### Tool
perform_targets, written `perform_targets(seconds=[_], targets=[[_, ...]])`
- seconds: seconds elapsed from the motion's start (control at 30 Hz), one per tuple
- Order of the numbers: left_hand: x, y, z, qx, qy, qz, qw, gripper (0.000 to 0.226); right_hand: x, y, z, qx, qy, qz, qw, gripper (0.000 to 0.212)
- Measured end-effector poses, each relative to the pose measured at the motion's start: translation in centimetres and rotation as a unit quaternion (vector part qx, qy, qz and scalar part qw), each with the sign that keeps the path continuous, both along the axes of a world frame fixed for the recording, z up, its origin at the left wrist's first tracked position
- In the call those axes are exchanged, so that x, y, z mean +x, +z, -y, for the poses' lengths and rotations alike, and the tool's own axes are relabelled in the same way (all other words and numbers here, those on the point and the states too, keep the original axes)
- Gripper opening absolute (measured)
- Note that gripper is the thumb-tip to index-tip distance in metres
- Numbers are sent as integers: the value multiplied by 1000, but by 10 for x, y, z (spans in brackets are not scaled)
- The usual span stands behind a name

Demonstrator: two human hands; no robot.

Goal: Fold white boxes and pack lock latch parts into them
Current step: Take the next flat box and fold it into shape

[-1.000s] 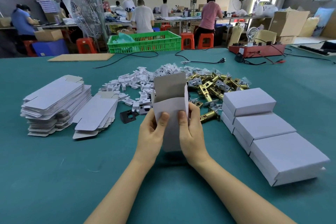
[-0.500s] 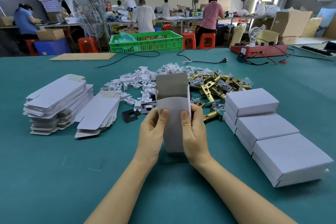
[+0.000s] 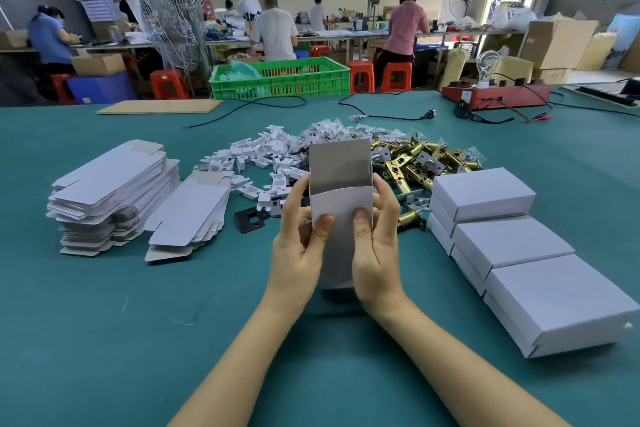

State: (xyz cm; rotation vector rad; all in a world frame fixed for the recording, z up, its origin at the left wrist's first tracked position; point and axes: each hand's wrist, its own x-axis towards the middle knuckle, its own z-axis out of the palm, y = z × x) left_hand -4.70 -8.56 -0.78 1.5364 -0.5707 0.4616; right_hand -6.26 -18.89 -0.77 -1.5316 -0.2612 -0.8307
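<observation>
A white box [image 3: 341, 204] stands upright in front of me, its top open and its grey inside showing. My left hand [image 3: 299, 246] grips its left side, thumb on the front face. My right hand [image 3: 375, 243] grips its right side the same way. Behind it lies a heap of brass lock latches [image 3: 419, 163], one latch [image 3: 408, 218] close to my right hand. Small white folded inserts [image 3: 263, 163] and bagged small parts [image 3: 329, 132] lie spread further back. A black strike plate [image 3: 250, 219] lies left of the box.
Two stacks of flat box blanks [image 3: 110, 191] sit at the left. Closed white boxes [image 3: 512, 243] are lined up at the right. Cables, a red device [image 3: 498, 95] and a green crate [image 3: 280, 78] are at the table's far edge. People work at benches behind.
Both hands have slid up the box sides, and the box has been squared up and raised slightly; its open top now faces me more fully.
</observation>
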Motion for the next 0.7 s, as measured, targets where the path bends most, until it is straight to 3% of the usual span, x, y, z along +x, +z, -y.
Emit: perform_targets(seconds=[0.17,0.47,0.7], targets=[[2,0,-1,39,-5,15,999,54,2,-1,4,0,-6,17,1000,46],[3,2,-4,24,1,-4,1000,26,0,0,1,5,-1,36,999,38],[-2,6,0,6,8,-10,1000,23,-4,7,-2,29,15,26,999,38]])
